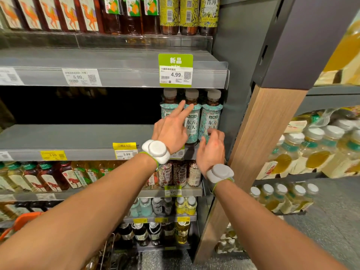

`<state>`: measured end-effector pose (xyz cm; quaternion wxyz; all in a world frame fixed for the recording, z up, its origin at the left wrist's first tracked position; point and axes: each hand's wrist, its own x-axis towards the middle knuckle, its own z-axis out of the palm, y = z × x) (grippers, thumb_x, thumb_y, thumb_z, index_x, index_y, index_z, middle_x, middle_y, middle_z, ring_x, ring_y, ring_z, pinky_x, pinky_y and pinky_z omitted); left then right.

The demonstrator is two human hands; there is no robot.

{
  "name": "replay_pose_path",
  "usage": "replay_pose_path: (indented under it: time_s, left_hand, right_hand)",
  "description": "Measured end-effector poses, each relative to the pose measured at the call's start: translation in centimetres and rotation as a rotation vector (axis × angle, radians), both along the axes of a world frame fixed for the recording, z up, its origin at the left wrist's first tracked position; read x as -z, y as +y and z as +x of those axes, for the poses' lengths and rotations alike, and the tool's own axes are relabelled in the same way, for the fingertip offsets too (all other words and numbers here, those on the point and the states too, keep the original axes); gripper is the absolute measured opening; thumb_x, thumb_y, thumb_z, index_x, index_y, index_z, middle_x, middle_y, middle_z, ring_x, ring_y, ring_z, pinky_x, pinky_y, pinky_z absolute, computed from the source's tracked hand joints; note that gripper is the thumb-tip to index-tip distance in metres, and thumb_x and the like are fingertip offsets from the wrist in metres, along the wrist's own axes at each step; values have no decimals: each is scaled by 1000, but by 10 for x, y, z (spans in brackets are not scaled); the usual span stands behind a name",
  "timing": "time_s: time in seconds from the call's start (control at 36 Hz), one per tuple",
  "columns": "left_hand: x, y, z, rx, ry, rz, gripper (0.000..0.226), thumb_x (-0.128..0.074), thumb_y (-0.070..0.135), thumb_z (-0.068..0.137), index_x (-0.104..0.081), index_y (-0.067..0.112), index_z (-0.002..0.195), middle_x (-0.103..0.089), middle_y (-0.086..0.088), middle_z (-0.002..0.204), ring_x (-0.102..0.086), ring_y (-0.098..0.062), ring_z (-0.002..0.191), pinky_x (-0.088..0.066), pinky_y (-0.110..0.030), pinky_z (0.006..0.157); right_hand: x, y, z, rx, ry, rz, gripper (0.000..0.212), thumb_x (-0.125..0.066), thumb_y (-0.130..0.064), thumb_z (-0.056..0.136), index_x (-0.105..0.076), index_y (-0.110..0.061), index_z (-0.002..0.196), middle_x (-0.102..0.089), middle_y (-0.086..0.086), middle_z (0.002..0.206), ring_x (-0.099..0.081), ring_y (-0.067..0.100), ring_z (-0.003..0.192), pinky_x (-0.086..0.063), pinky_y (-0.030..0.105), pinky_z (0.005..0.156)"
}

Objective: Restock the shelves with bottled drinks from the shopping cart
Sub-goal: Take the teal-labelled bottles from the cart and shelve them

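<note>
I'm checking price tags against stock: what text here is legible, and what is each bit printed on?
"新品": green sign on the upper shelf edge.
"4.99": white price tag inside that sign.
"5.99": left price tag on the same edge.
"东方美人": teal-labelled bottles on the middle shelf.
"普洱": yellow-green bottle on the top shelf.
"5.99": lower price tag on the shelf edge below.
Other tags, barcodes and small print are too blurred.

Bare shelf (78, 137) left of three teal bottles (191, 125), wooden post (261, 133) close on right
</note>
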<state>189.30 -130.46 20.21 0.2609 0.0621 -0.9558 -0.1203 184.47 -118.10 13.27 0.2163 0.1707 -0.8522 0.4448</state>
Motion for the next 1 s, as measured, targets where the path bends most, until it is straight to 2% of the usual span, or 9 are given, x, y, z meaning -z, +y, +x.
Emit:
replay_pose_path:
  time_s: [0.11, 0.19, 0.31, 0.44, 0.56, 0.67, 0.78, 0.86, 1.0]
  left_hand:
    - [19, 6, 13, -27, 95, 103, 52, -53, 6, 85, -53, 23, 134, -49, 1, 141, -62, -35, 110, -53, -48, 82]
    - [42, 5, 24, -74, 39, 180, 35, -57, 8, 86, -56, 20, 119, -52, -2, 122, -62, -34, 99, -52, -49, 79]
    - [76, 3, 48, -154, -22, 256, 28, -58, 8, 85, -59, 17, 112, -58, -3, 111, -61, -28, 102, -49, -39, 81]
    - [114, -5, 97, -307, -81, 368, 23, -57, 6, 81, -63, 15, 103, -68, -6, 97, -63, -31, 94, -48, -37, 78]
    - [145, -8, 145, -444, -203, 384, 16, -58, 12, 89, -61, 14, 104, -66, -11, 103, -63, -34, 97, -50, -39, 77]
    - [175, -10, 208, -618, -257, 448, 29, -57, 13, 93, -60, 6, 120, -64, -18, 118, -61, -38, 107, -51, -45, 85]
    - [191, -21, 275, -769, -225, 505, 27, -60, 12, 88, -62, 9, 114, -68, -12, 110, -62, -35, 104, -45, -37, 80]
    - [193, -28, 308, -846, -202, 538, 24, -58, 17, 89, -65, 17, 113, -70, -7, 108, -64, -32, 103, -50, -38, 84]
    - [202, -43, 364, -961, -161, 566, 31, -57, 19, 90, -64, 23, 120, -71, -4, 114, -64, -31, 107, -53, -40, 85]
  right_hand:
    - [12, -1, 6, -61, -44, -5, 24, -55, -18, 100, -56, -5, 120, -57, 14, 121, -63, 34, 97, -49, 42, 76]
    - [23, -2, 13, -144, -78, 1, 26, -53, -24, 101, -56, -9, 121, -63, 9, 117, -64, 29, 102, -51, 43, 81]
    - [42, -6, 28, -259, -135, 37, 27, -50, -28, 101, -56, -12, 121, -66, 8, 116, -64, 31, 103, -51, 45, 82]
    - [71, -20, 63, -421, -215, 106, 27, -49, -28, 102, -57, -11, 122, -67, 11, 117, -60, 34, 108, -46, 40, 85]
    - [94, -39, 96, -553, -283, 177, 24, -46, -31, 103, -57, -16, 117, -67, 11, 114, -61, 33, 106, -46, 39, 82]
    - [116, -59, 146, -690, -351, 254, 23, -45, -36, 103, -58, -18, 111, -67, 10, 108, -60, 35, 100, -45, 39, 74]
    - [125, -82, 203, -846, -380, 316, 23, -45, -36, 103, -58, -19, 110, -67, 9, 109, -59, 35, 101, -44, 40, 76]
    - [128, -102, 234, -919, -382, 347, 24, -47, -34, 103, -60, -17, 114, -66, 10, 115, -57, 34, 106, -39, 38, 79]
    - [135, -130, 288, -1069, -359, 343, 19, -50, -27, 102, -62, -12, 103, -66, 10, 105, -60, 33, 100, -42, 39, 79]
